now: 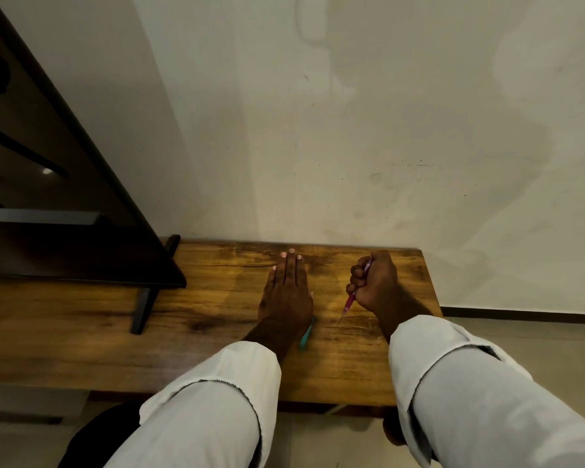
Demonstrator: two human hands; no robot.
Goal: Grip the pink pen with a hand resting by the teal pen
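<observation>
Two hands are over one wooden table (81, 332), each coming out of a rolled-back pale cloth sleeve. The left hand (286, 295) lies flat and palm-down on the board, its fingers straight and pressed together, tips pointing to twelve o'clock toward the wall. From under its wrist, at about five o'clock, pokes the end of one teal pen (306, 336), a slim smooth plastic stick lying on the wood; the rest of it is hidden by the hand. At three o'clock from the left hand, near but apart, the right hand (374, 282) is a closed fist, fingers curled tightly round one pink pen (349, 303), a thin glossy barrel that runs through the fist and comes out below, its tapered point slanting down toward seven o'clock, just above or on the tabletop; which one cannot be told. The table is a long rectangular slab with warm brown grain and darker streaks. At nine o'clock stands one black flat screen (65, 204) on a slim dark foot, its glossy face catching reflections. Behind everything rises one matte, smudged off-white wall (385, 130).
</observation>
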